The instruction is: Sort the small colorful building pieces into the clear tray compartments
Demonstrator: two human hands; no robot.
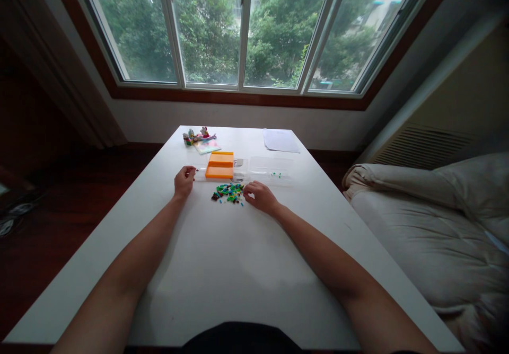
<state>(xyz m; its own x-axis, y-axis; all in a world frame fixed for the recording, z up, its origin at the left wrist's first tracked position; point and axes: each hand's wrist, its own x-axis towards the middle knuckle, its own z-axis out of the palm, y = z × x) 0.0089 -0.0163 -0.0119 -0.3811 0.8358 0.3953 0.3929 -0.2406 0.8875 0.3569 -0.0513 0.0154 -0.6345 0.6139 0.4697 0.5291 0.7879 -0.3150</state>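
A loose pile of small green, blue, yellow and dark building bricks (pixel 229 192) lies mid-table. My right hand (pixel 260 196) rests at the pile's right edge, its fingers curled down against the bricks; anything in the fingertips is too small to name. My left hand (pixel 185 181) is to the left of the orange tray (pixel 220 170), fingers bent and pressed together. A tiny dark piece shows by its fingertips, over the left end of a clear plastic case; whether it is gripped I cannot tell. On the right, the clear plastic compartment (pixel 259 170) holds several tiny green pieces (pixel 276 174).
Small assembled figures (pixel 203 133) stand at the table's far left, beside a colourful sheet (pixel 208 147). White paper (pixel 280 140) lies at the far right. Beyond the white table (pixel 246 269) are a window and, to the right, a covered beige couch (pixel 429 227).
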